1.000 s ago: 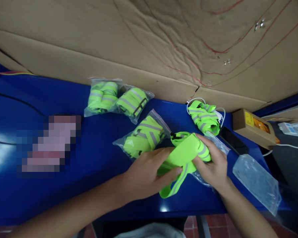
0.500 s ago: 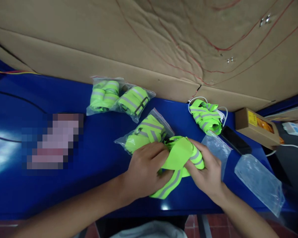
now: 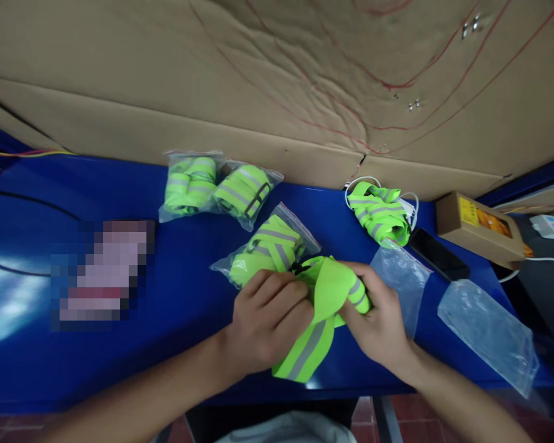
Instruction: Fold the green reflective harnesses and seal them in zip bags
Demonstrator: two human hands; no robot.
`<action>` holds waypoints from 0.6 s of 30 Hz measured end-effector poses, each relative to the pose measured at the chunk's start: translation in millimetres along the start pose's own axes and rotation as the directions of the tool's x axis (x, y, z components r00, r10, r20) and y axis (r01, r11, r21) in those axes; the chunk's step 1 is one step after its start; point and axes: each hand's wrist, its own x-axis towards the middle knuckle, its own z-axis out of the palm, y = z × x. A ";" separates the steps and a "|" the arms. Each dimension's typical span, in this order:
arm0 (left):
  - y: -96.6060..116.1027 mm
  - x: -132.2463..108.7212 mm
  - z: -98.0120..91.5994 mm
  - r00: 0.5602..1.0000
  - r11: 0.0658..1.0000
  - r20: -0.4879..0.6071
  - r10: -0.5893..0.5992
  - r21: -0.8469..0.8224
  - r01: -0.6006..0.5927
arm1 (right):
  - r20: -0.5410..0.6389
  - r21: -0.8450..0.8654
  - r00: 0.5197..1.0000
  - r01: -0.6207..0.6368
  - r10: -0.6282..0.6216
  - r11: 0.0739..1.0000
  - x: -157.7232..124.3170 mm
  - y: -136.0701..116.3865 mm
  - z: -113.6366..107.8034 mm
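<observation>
A neon-yellow reflective strap (image 3: 330, 286) with grey stripes is between my two hands, partly rolled. My right hand (image 3: 378, 314) grips the rolled part, thumb in front. My left hand (image 3: 270, 317) is closed on the strap's left side, its fingertips mostly hidden. A flat tail of the strap hangs below, towards the table's front edge. Just behind my left hand lies a clear zip bag (image 3: 268, 246) holding another folded strap. Two more bagged straps, a left one (image 3: 191, 184) and a right one (image 3: 244, 194), lie farther back.
On the blue table (image 3: 184, 277), a loose strap bundle (image 3: 381, 212) lies by a white cord. Two clear bags, one (image 3: 401, 280) beside my right hand and another (image 3: 487, 332) farther right, lie near a black phone (image 3: 438, 253) and cardboard box (image 3: 480, 227). A blurred-out item (image 3: 106, 271) lies left.
My left hand has shifted slightly left and down, and its knuckles have turned. The strap's hanging tail shows broader and lower. My right hand keeps its hold. The whole view has shifted a little.
</observation>
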 end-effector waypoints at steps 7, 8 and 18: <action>4.6 6.2 2.3 0.980 0.983 0.148 -0.135 -0.104 0.151 | -0.010 0.128 0.990 -0.140 0.143 0.982 12.0 12.7 -6.0; 4.2 6.9 1.3 0.973 0.967 0.183 -0.141 -0.186 0.175 | -0.056 0.104 0.990 -0.123 0.129 0.987 13.4 16.0 -6.9; -2.8 20.5 -10.0 0.602 0.250 0.657 -0.453 -0.555 0.794 | -0.122 -0.296 0.953 0.232 -0.277 0.927 17.5 28.2 -23.0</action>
